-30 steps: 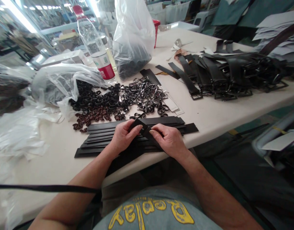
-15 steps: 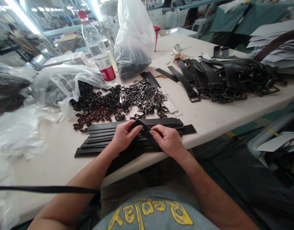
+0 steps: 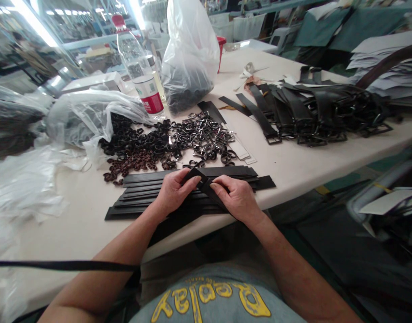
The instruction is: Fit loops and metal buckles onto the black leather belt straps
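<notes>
Both my hands grip one black belt strap (image 3: 206, 184) above the near table edge. My left hand (image 3: 175, 190) pinches its end between thumb and fingers. My right hand (image 3: 235, 195) is closed on the same strap a little to the right, thumb on top. Under and around my hands lies a stack of flat black straps (image 3: 141, 194). Just beyond them are a heap of metal buckles (image 3: 201, 132), black belt loops (image 3: 138, 139) and brown loops (image 3: 130, 165). Whether a small part sits on the held strap is too dark to tell.
Finished-looking straps with buckles (image 3: 303, 110) are piled at the right of the table (image 3: 269, 168). Behind the loops stand a plastic bottle (image 3: 141, 72) and a clear bag (image 3: 190, 58) of dark pieces. Crumpled plastic (image 3: 27, 179) lies at left; a paper stack (image 3: 387, 58) is far right.
</notes>
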Motion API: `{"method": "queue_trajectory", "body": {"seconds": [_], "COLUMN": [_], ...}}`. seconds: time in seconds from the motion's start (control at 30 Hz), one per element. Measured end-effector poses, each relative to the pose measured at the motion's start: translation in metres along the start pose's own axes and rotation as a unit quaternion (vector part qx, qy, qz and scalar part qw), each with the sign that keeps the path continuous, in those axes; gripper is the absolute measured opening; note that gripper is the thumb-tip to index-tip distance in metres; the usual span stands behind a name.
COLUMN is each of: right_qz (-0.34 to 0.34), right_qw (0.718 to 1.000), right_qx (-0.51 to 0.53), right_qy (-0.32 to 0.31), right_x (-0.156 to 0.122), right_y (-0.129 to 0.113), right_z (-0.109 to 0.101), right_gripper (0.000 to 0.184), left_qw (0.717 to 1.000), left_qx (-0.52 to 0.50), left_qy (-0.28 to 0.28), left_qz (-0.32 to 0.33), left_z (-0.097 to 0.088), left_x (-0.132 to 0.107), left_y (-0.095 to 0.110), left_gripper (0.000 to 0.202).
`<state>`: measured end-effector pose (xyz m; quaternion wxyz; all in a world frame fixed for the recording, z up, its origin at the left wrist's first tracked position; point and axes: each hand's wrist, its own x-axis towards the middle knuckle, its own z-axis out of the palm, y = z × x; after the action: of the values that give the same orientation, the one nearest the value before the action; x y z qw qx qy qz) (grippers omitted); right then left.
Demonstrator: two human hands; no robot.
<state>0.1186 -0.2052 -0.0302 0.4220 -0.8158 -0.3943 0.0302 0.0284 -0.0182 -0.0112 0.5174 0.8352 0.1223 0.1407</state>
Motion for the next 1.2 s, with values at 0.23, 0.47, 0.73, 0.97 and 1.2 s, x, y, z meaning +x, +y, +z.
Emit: {"method": "queue_trajectory", "body": {"seconds": [0.23,0.47,0.73,0.97,1.2], "right_qz": [0.02,0.039,0.049,-0.039,0.003], "right_qw": [0.999,0.997,0.996,0.999,0.999], "right_qx": [0.031,0.053,0.077,0.007,-0.031], "right_qy": [-0.013,-0.028,0.019,0.032,0.02], "right_x": [0.001,0.005,0.004,0.003,0.003], "right_y": [0.002,0.002,-0.003,-0.022,-0.024], "right_z": [-0.002,-0.007,-0.006,0.004,0.007], "right_gripper": [0.024,0.024,0.024,0.038,0.037], "left_qw": [1.0,0.997,0.989,0.981,0.977], "left_qx": [-0.011,-0.067,-0.096,-0.15,-0.175], "left_qy": [0.003,-0.005,-0.029,-0.04,-0.03], "left_qz": [-0.006,-0.037,-0.11,-0.115,-0.115], "left_z": [-0.003,-0.005,-0.01,-0.01,-0.01], "left_x": [0.001,0.005,0.008,0.006,0.006], "left_y": [0.001,0.005,0.01,0.014,0.016], "left_gripper": [0.027,0.028,0.029,0.033,0.033]}}
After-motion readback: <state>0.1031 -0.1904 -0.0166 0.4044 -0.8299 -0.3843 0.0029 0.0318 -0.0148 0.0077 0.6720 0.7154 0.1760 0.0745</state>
